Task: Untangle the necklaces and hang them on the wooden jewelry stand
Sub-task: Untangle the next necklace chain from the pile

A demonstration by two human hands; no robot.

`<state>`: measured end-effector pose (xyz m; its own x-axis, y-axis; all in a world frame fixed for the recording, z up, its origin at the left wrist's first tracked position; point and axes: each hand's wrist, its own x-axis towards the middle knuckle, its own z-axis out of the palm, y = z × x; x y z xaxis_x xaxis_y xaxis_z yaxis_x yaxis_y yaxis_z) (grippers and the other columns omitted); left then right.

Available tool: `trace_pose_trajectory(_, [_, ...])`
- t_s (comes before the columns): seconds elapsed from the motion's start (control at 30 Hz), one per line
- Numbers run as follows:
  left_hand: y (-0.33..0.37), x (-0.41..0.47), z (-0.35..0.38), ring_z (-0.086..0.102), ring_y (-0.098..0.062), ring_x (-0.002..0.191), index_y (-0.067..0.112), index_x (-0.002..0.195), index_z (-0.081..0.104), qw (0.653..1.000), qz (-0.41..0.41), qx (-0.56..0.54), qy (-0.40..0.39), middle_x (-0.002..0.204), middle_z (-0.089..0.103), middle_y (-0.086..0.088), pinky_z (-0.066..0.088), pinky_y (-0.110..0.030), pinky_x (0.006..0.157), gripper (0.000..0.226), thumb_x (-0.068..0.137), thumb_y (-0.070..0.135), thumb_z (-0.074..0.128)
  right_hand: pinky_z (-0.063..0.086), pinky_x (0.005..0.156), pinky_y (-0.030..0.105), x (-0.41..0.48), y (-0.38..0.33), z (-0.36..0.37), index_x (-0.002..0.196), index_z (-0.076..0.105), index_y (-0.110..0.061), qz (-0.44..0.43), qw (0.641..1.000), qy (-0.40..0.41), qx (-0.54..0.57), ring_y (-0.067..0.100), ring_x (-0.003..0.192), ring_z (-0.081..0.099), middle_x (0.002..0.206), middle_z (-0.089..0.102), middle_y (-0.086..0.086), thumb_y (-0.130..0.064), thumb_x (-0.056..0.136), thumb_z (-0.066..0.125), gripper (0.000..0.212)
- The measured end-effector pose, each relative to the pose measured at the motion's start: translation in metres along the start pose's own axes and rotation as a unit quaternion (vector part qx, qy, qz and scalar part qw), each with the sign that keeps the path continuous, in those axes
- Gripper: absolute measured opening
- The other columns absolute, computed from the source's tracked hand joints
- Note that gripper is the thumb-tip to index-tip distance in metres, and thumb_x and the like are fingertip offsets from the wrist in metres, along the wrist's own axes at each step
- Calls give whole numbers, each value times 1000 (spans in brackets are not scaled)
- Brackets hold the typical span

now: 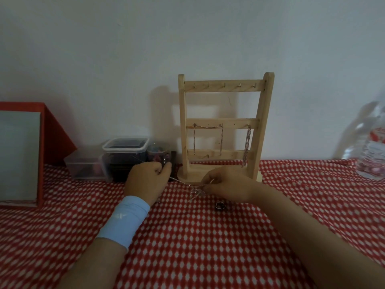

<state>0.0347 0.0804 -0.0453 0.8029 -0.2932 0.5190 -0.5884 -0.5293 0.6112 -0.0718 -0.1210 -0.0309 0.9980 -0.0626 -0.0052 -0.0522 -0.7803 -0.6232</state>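
A thin silver chain (180, 181) is held taut at the centre of the frame, gripped in the curled left hand (145, 180) and pinched by the right hand (227, 185). Its tangled part is laid on the red patterned cloth (187, 236) between them. Just behind, the wooden jewelry stand (224, 88) is seen upright, with a draped necklace (208, 127) and a long necklace (248, 142) hung from its middle bar.

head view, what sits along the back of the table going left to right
red box → low clear tub → lidded clear container → dark jar → wooden jewelry stand → water bottle
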Motion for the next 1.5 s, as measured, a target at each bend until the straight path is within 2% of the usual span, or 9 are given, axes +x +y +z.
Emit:
trace_pose_trajectory(0.13, [-16,1,7,49,-17,62,19,47,36,995,36,91,8,64,46,-1,44,-32,60,49,89,22,62,45,80,14,1,3,3,107,75,-25,-1,1000,23,0,-4,92,62,93,68,-21,-33,101,59,19])
trace_pose_trajectory(0.23, [-16,-4,9,47,-14,58,15,52,41,999,-6,21,44,60,47,-1,37,-24,54,44,91,21,62,42,66,6,2,4,6,100,75,-25,7,998,57,-9,-7,85,60,87,65,-23,-33,99,62,16])
trace_pose_trajectory(0.37, [-15,-14,12,52,-17,74,19,71,56,990,68,113,40,75,57,3,50,-36,69,18,83,18,69,40,64,8,4,6,11,96,74,-27,-3,998,66,12,-3,83,61,87,65,-21,-32,99,63,13])
trace_pose_trajectory(0.53, [12,-33,27,58,1,95,28,112,64,980,79,-55,-176,102,63,13,44,-12,86,30,94,9,50,46,73,16,4,6,12,93,72,-29,-28,993,103,41,-2,86,62,93,68,-17,-31,100,62,12])
trace_pose_trajectory(0.77, [9,-34,34,60,2,95,27,98,73,974,53,-70,-210,99,69,15,43,-14,88,13,93,26,61,52,75,21,5,10,11,93,73,-25,-26,986,142,86,4,85,66,92,72,-9,-30,99,62,13])
trace_pose_trajectory(1.0, [8,-31,31,62,-7,65,17,81,64,961,-34,-230,-147,71,66,0,49,-21,66,21,97,15,51,45,66,12,4,12,11,87,67,-30,-44,987,143,50,-5,74,62,91,68,-11,-20,84,81,17])
trace_pose_trajectory(1.13, [7,-31,30,64,-19,64,13,84,63,952,-31,-272,-139,66,65,-1,51,-33,61,21,99,13,48,43,59,6,-1,4,9,81,71,-33,-59,990,116,53,-16,65,58,91,68,-18,-13,90,73,22])
trace_pose_trajectory(1.33, [9,-32,30,67,-30,64,18,91,59,948,3,-285,-141,71,67,-7,56,-39,53,20,102,14,43,44,68,10,0,-3,17,88,78,-39,-65,993,78,63,-12,77,63,91,74,-20,-41,88,74,4])
trace_pose_trajectory(1.5, [14,-33,26,61,-12,48,25,92,53,975,70,-207,-31,56,63,-4,53,-26,50,21,103,17,38,52,72,12,1,-5,16,88,80,-27,-62,989,63,119,-3,78,69,84,77,-15,-23,93,72,11])
